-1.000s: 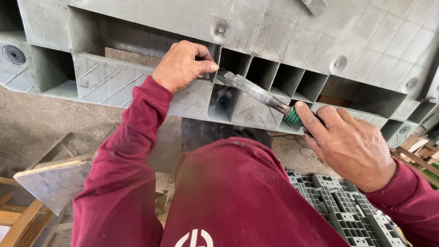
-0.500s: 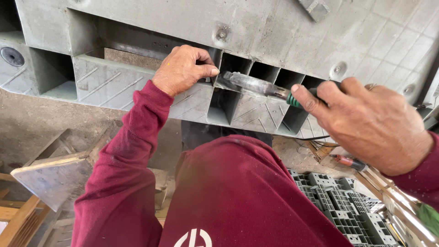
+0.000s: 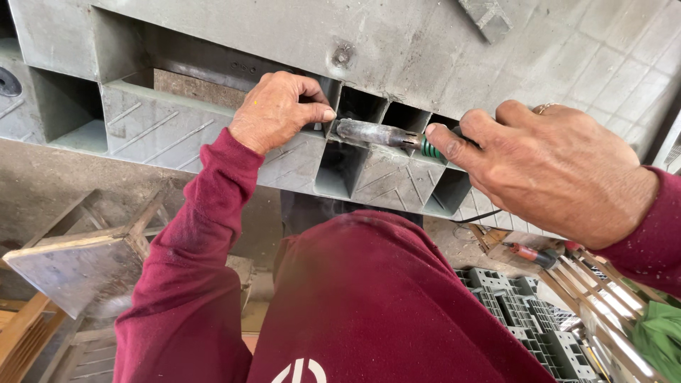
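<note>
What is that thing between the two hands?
A dull metal tool shaft with a green collar spans between the left hand and right hand, lying across the grey plastic pallet's open cells, seen in the head view.

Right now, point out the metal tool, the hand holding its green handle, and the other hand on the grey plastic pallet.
metal tool [image 3: 372, 132], head view, middle of its metal shaft.
right hand [image 3: 546, 170], head view, back of the hand.
left hand [image 3: 277, 110], head view, back of the hand.

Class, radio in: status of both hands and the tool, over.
Left hand gripping grey plastic pallet rib. Right hand holding metal tool, tip at rib. Nothing blocking.
</note>
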